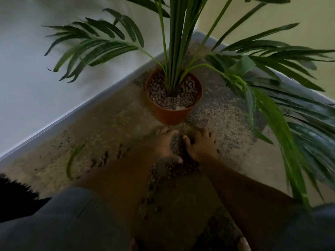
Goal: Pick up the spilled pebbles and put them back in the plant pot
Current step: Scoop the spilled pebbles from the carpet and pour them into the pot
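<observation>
the orange plant pot [174, 113] stands upright on the speckled carpet [226, 115] in the corner of the room, its palm-like plant [174, 42] spreading fronds overhead. the pot already holds a good layer of brown clay pebbles around the stems, though a pale patch shows at the near rim, so it looks not quite topped up.

just in front of the pot, both hands are down on the carpet, cupped toward each other around a small heap of spilled pebbles [178, 145]. the left hand [163, 144] lies with its fingers curved around the heap's left side and the thumb below it; the right hand [201, 144] presses in from the right, fingers curled and spread. the picture is blurred, so i cannot tell whether the heap is already lifted or only being gathered; my reading is that they are scooping it together.

plenty is left to do. a wider patch of pebbles [168, 171] lies between the forearms, trailing toward the person's knees, and a loose scatter of stray pebbles [107, 158] sits well to the left, near a fallen green leaf [74, 156]. i judge the task partly done: pot partly filled, one handful in hand, several more scoops needed.
</observation>
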Demonstrator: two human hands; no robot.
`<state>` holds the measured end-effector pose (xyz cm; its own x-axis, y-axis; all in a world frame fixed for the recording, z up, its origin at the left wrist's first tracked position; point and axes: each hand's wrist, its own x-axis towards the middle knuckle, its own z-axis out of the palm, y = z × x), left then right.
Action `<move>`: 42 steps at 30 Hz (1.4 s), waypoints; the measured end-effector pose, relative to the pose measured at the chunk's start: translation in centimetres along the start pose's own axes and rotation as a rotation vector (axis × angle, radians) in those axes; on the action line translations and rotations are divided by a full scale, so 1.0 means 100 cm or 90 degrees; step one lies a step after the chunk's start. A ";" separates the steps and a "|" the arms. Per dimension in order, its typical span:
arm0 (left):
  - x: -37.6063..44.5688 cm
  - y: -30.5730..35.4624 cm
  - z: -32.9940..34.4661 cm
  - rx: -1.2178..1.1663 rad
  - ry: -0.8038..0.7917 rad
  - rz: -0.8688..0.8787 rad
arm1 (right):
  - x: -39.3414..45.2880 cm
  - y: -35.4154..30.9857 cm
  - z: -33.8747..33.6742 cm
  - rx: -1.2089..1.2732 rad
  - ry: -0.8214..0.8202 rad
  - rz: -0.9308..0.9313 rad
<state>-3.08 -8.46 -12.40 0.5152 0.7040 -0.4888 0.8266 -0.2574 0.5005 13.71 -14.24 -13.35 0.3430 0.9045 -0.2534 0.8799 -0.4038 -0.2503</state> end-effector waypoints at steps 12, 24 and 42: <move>0.009 0.007 0.018 0.060 0.017 0.050 | -0.013 0.000 0.032 -0.056 0.030 -0.232; 0.009 0.019 0.015 0.096 -0.060 -0.012 | -0.016 -0.006 0.038 -0.092 -0.039 -0.282; -0.008 -0.006 0.013 -0.431 -0.030 -0.183 | -0.009 -0.013 0.039 0.338 -0.018 -0.078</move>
<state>-3.67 -9.71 -13.19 0.3215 0.6485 -0.6900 0.6177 0.4087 0.6719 10.96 -15.11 -16.46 0.2330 0.9482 -0.2158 0.6236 -0.3159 -0.7151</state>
